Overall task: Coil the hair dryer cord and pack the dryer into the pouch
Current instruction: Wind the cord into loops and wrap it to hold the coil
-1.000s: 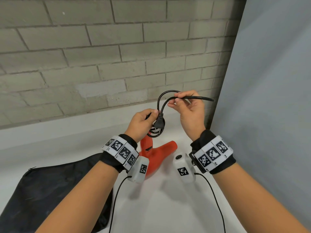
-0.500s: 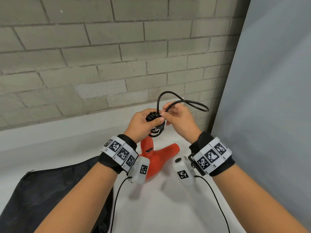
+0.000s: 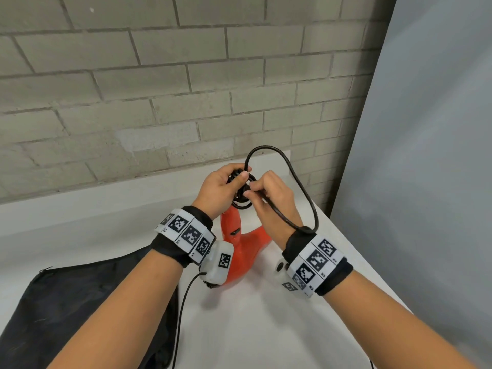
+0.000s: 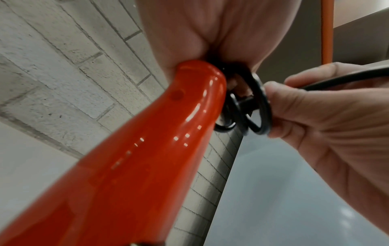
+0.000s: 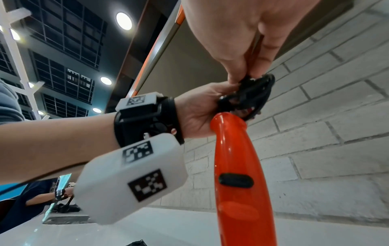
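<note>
1. While its body rests on the white table (image 3: 266,328), the red dryer (image 3: 241,251) stands with its handle pointing up and slightly away toward the brick wall (image 3: 133,89); its other two ends splay out low on the table, one toward the right.
2. Its long handle axis runs nearly upright, and the handle top ends just under the two hands.
3. At that top, the black cord (image 3: 300,187) is gathered into small coils, which sit above the handle end, not around the handle.
4. One free loop of cord rises from the coils, arcs to the right and comes back down over the right wrist.
5. The left hand (image 3: 221,186) has its fingers curled round the coil bundle, thumb pressed on top, with the heel of the hand beside the handle top.
6. The right hand (image 3: 271,198) pinches the cord right beside the coils, fingers bent; the strand runs back along the hand.
7. A black pouch (image 3: 80,302) lies flat on the table at the lower left, near the dryer, under the left forearm.
</note>
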Demonstrator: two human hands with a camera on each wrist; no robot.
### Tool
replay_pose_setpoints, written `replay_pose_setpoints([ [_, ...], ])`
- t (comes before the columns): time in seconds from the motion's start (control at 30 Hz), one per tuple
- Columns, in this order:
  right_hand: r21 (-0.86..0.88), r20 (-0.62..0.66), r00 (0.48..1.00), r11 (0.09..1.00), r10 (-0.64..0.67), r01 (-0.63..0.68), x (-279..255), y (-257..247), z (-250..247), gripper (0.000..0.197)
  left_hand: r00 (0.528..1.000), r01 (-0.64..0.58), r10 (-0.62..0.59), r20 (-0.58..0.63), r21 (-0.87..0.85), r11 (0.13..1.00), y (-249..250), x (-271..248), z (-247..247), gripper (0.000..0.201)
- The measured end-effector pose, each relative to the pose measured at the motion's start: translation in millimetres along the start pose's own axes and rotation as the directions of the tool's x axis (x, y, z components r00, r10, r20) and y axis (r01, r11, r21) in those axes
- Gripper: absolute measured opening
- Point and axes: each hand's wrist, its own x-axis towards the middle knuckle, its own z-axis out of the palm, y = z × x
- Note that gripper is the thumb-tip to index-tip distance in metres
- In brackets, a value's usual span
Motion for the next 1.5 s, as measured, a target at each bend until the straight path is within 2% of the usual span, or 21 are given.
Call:
replay_pose_setpoints([
  [0.13,-0.149,-0.027,0.998,0.987,-0.062,0.057,1,7,7,0.014,0.999,0.004,-0.004,0.036,0.0,1.0,3,-2,0,0.015],
  [0.2,-0.185,-0.092,0.996,0.982,0.015,-0.032,3,9,11,0.023,0.999,-0.015,0.014,0.051,0.023,1.0,5,-3,2,0.016],
  [0.3,-0.049,-0.153,0.976,0.985,0.153,-0.163,9,11,15,0.025,0.998,-0.03,0.03,0.058,0.002,1.0,8,-6,6,0.02],
  [0.33,0.001,-0.115,0.975,0.982,0.188,-0.189,12,12,15,0.025,0.998,-0.028,0.029,0.063,-0.017,0.999,9,-7,6,0.02],
  [0.43,0.086,0.122,0.961,0.961,0.25,-0.261,17,11,10,0.026,0.998,0.0,0.004,0.063,-0.062,0.998,10,-7,4,0.022],
  [0.57,-0.044,0.293,0.908,0.953,0.298,-0.299,2,20,-5,0.022,0.999,0.037,-0.032,0.038,-0.12,0.992,7,-5,-1,0.024],
  [0.67,-0.345,0.352,0.81,0.87,0.468,-0.353,-24,60,-19,0.021,0.998,0.055,-0.058,-0.012,-0.153,0.987,4,-2,-6,0.025],
  [0.73,-0.612,0.357,0.67,0.705,0.65,-0.358,-42,93,-32,0.023,0.996,0.076,-0.082,-0.032,-0.162,0.984,2,-1,-9,0.025],
  [0.8,-0.772,0.342,0.516,0.548,0.785,-0.321,-52,110,-42,0.024,0.994,0.093,-0.1,-0.041,-0.155,0.984,2,0,-9,0.024],
  [0.83,-0.822,0.345,0.463,0.501,0.816,-0.271,-53,112,-44,0.026,0.994,0.097,-0.104,-0.041,-0.15,0.984,3,0,-9,0.024],
  [0.87,-0.853,0.35,0.436,0.475,0.829,-0.219,-52,110,-44,0.026,0.993,0.102,-0.109,-0.04,-0.146,0.984,4,0,-8,0.025],
  [0.9,-0.864,0.35,0.442,0.467,0.826,-0.187,-50,107,-42,0.027,0.993,0.109,-0.115,-0.032,-0.144,0.984,5,0,-7,0.026],
  [0.93,-0.847,0.356,0.476,0.493,0.804,-0.2,-46,101,-40,0.028,0.993,0.113,-0.117,-0.018,-0.142,0.983,5,0,-6,0.027],
  [0.97,-0.783,0.366,0.533,0.562,0.762,-0.266,-41,92,-38,0.03,0.993,0.114,-0.116,-0.003,-0.142,0.983,6,-1,-4,0.027],
  [1.03,-0.539,0.397,0.671,0.751,0.626,-0.381,-28,67,-31,0.04,0.995,0.101,-0.1,0.018,-0.147,0.984,10,-3,0,0.028],
  [1.07,-0.431,0.416,0.727,0.823,0.546,-0.371,-21,54,-26,0.043,0.996,0.089,-0.086,0.027,-0.149,0.985,11,-4,2,0.03],
  [1.13,-0.301,0.448,0.788,0.901,0.423,-0.313,-9,33,-14,0.044,0.996,0.073,-0.064,0.058,-0.167,0.983,15,-6,5,0.034],
  [1.23,-0.144,0.448,0.818,0.933,0.36,-0.331,-1,23,1,0.031,0.996,0.074,-0.063,0.069,-0.174,0.982,16,-5,6,0.033],
  [1.3,-0.119,0.397,0.827,0.915,0.399,-0.385,-1,24,5,0.023,0.996,0.067,-0.057,0.068,-0.154,0.986,13,-5,5,0.029],
  [1.4,-0.393,0.316,0.828,0.859,0.463,-0.33,-5,37,3,0.023,0.997,0.033,-0.022,0.075,-0.143,0.989,9,-7,0,0.026],
  [1.5,-0.648,0.263,0.764,0.695,0.589,-0.313,-11,51,-6,0.025,0.997,0.018,-0.008,0.072,-0.129,0.992,7,-9,-6,0.029],
])
